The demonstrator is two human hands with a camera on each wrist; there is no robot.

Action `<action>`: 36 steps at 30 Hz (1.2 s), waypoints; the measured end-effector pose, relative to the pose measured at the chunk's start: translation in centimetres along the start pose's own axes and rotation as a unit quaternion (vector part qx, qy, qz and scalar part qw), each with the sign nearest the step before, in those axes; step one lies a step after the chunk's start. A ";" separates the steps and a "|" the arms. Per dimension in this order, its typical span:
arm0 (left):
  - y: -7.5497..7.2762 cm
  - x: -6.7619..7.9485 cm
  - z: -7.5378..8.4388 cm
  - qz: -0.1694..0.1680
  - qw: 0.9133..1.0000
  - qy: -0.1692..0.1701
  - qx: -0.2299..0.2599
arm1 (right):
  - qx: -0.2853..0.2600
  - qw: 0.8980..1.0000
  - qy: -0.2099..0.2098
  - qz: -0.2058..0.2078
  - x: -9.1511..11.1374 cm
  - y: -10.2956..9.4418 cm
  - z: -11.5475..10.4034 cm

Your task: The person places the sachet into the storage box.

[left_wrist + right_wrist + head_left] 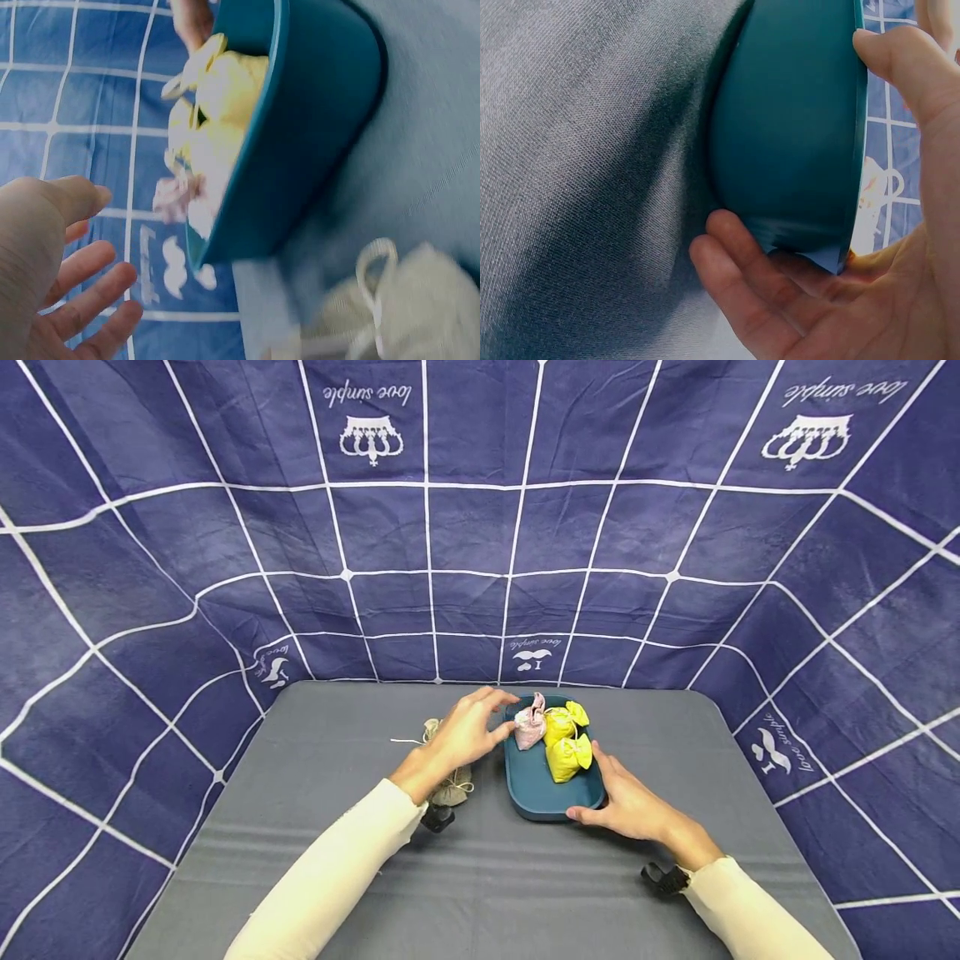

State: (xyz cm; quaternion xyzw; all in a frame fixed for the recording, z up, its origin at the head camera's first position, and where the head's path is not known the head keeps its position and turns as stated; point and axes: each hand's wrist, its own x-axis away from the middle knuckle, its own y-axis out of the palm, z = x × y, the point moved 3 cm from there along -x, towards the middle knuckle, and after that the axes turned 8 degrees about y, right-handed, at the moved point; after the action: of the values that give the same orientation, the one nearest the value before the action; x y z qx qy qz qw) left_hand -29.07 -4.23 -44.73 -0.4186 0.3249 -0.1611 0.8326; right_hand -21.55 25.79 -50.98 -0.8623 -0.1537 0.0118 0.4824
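Cream sleeves (330, 872) nearest the cam. Behind: navy grid-print backdrop cloth (480, 531) w/ white crown & moustache motifs, then grey cloth-covered worktop (510, 902). Teal round-cornered bin (551, 816) sits on worktop. R hand (633, 804) has its grip round bin's near R corner, thumb at near rim, fingers along R side. L hand (467, 728) by bin's L side, just apart; grip loosely spread, nothing held. In bin: 2 yellow drawstring pouches (567, 759) toward R, 1 pink drawstring pouch (528, 732) far L. Beige drawstring pouches (452, 793) on worktop, L of bin, partly hidden by L hand; exact no. unclear.
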 end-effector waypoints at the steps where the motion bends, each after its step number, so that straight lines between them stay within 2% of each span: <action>1: -0.4 0.2 -0.5 0.004 1.000 -0.007 -0.002 | -0.001 1.000 0.000 0.000 0.0 0.0 0.0; 7: -1.5 1.8 -3.7 0.008 0.999 -0.040 -0.010 | 0.002 1.000 0.006 0.000 -0.1 -0.2 0.0; 11: -1.8 3.0 -5.8 0.011 0.998 -0.056 -0.013 | 0.003 1.000 0.007 -0.003 -0.2 0.0 0.1; 16: -1.9 4.3 -7.6 -0.002 0.997 -0.078 -0.026 | 0.002 1.000 0.007 -0.004 -0.1 0.1 0.2; 25: -1.9 5.9 -9.7 -0.031 0.996 -0.088 -0.013 | 0.005 1.000 0.008 -0.002 0.1 0.0 0.3; 36: -2.2 6.2 -10.8 -0.036 0.996 -0.082 0.013 | 0.008 1.000 0.000 0.004 -0.3 0.0 0.0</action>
State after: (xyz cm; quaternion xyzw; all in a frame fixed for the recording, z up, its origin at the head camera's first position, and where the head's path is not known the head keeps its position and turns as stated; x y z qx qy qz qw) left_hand -31.77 -15.34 -50.22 -0.4308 0.2383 -0.1608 0.8554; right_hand -21.82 25.71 -51.05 -0.8591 -0.1505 0.0148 0.4889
